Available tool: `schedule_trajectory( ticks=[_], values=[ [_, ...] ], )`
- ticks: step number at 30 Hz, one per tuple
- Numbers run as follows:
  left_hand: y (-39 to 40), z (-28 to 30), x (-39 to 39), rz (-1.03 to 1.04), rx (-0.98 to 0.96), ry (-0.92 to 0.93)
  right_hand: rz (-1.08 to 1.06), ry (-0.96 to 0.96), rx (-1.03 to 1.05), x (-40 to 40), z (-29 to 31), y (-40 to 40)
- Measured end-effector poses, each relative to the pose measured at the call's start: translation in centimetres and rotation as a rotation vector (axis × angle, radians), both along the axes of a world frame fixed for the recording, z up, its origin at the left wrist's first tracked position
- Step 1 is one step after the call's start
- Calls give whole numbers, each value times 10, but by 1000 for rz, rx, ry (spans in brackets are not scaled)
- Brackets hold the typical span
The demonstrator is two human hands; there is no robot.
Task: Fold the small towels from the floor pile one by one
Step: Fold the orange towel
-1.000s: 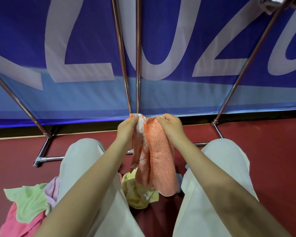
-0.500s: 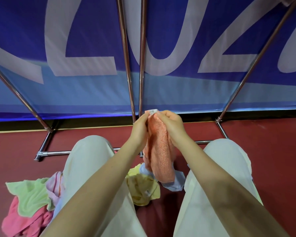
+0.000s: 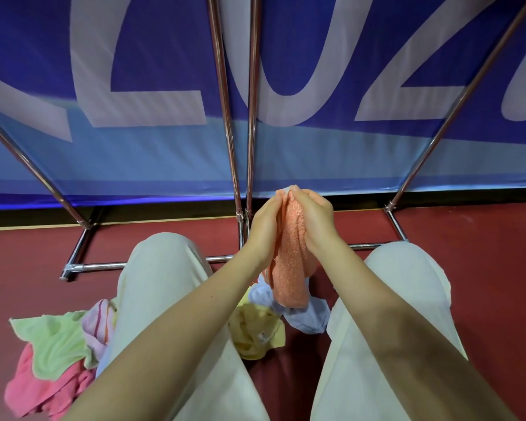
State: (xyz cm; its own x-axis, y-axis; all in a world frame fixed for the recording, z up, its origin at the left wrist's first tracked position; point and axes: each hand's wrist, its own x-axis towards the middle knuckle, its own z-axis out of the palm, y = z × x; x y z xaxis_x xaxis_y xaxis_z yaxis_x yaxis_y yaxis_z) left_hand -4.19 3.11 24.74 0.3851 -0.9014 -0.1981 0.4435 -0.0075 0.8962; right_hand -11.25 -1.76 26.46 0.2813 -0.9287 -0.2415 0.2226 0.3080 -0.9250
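Head: orange towel (image 3: 289, 268) between hands (pinched).

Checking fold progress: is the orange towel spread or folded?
Folded lengthwise: the orange towel hangs doubled, narrow, top edges pinched together between left hand and right hand.

A dark red floor (image 3: 468, 253) ran to a black strip along the wall, under a blue banner (image 3: 134, 153) with big white letters. A chrome rack (image 3: 228, 117) stood before it.
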Motion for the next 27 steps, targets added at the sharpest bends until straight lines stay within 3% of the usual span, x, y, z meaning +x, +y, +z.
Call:
schedule_trajectory(
  ticks=[5, 9, 17, 27],
  values=[
    [6, 5, -8, 8, -10, -188, 8, -86, 50, -4, 2, -2],
    [9, 8, -4, 144, 15, -246, 83, -99, 39, -3, 3, 2],
    [23, 22, 38, 309, 20, -289, 368, 215, -268, -10, 5, 21],
    [45, 32, 78, 480, 31, -318, 545, 396, -386, -20, -17, 32]
  ],
)
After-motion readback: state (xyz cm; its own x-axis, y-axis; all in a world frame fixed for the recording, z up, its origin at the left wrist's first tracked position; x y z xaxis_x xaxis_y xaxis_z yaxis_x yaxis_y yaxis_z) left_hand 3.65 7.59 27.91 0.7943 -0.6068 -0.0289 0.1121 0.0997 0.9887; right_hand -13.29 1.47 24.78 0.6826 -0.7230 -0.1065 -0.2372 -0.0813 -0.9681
